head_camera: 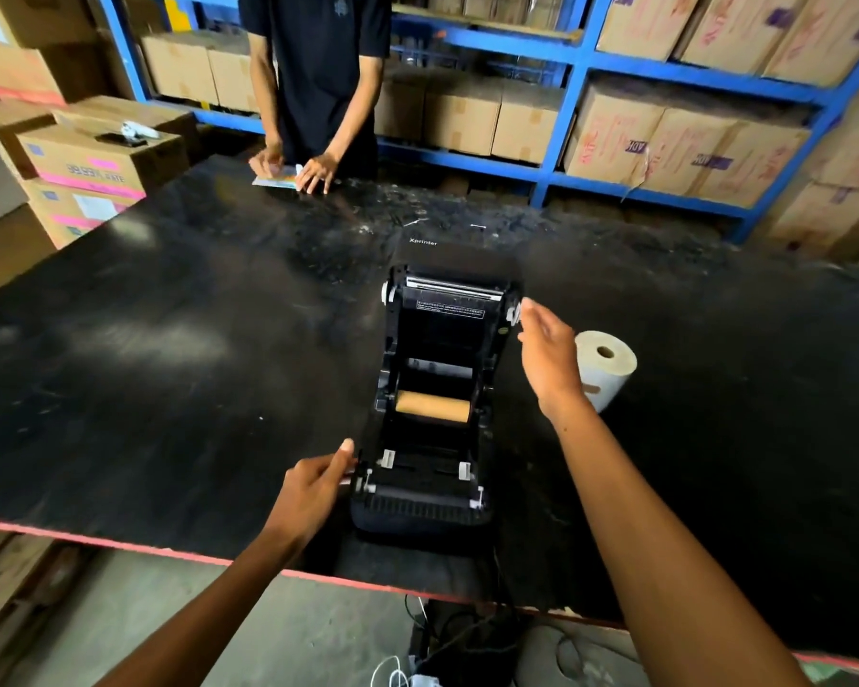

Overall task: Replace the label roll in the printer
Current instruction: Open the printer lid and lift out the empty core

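A black label printer stands near the front edge of the black table with its lid swung up and back. Inside its bay lies a bare brown cardboard core. A full white label roll stands on end on the table just right of the printer. My left hand rests against the printer's front left corner, thumb up, holding nothing. My right hand hovers beside the lid's right edge, fingers loosely apart and empty, partly covering the white roll.
Across the table a person in a dark shirt presses both hands on some papers. Stacked cardboard boxes stand at the left, blue shelving with cartons at the back. Cables hang below the table's red front edge.
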The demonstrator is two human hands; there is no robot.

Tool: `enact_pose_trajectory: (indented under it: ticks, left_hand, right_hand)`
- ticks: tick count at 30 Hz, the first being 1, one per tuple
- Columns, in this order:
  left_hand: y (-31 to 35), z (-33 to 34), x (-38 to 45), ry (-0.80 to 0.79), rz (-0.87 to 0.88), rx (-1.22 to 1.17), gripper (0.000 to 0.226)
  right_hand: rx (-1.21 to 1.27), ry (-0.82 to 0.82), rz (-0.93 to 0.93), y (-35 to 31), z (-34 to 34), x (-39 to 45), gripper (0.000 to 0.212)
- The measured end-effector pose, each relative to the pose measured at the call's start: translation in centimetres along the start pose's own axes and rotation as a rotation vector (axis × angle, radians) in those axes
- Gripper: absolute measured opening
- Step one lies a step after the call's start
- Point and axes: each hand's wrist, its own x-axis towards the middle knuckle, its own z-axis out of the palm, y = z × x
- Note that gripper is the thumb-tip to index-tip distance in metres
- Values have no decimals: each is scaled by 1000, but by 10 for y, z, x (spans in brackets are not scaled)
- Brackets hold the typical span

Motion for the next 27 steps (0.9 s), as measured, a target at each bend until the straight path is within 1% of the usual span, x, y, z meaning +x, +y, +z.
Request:
enact_pose_trajectory:
  ticks: [2, 4, 5, 7, 9, 11, 13, 15, 16, 19, 21, 25, 27]
  left_hand:
    - [6, 0, 9, 59, 65, 64, 37]
    - [15, 3, 21, 125, 167, 104, 22]
    - [20, 5, 26, 135, 210, 116, 22]
    - [29, 12, 41, 94, 244, 195, 35]
    - [37, 22, 55, 38, 214, 343, 48]
    - [42, 32, 63, 12, 208, 517, 54]
    - [45, 42, 64, -7, 207, 587, 56]
    - [49, 46, 61, 8, 199, 531, 57]
    - [53, 45, 58, 20, 208, 479, 57]
    - [72, 46, 48, 29, 289, 210, 52]
    - [87, 48, 40, 9, 359, 82, 48]
    - [109, 74, 28, -59, 451, 26, 42]
    - [117, 100, 23, -84, 478, -14, 39]
  right_hand:
    - [47, -50, 19, 7, 0, -3, 41]
    - [54, -33, 39, 21, 2, -10, 42]
    - [38, -19, 59, 31, 4, -17, 42]
    - [-69, -28, 98, 53, 10, -29, 42]
    - [-314, -80, 104, 77, 16, -43, 42]
    - [-534, -142, 87, 94, 21, -56, 45]
    - [-589, -200, 62, 101, 27, -63, 47]
    - [-547, -213, 44, 98, 30, -65, 48]
    - [-496, -191, 36, 92, 30, -66, 47]
    - [-210, -51, -48, 76, 20, -68, 39]
    - [-94, 70, -120, 69, 6, -71, 31]
    - [111, 192, -79, 71, -25, -68, 29]
    - [193, 267, -52, 79, -47, -61, 30]
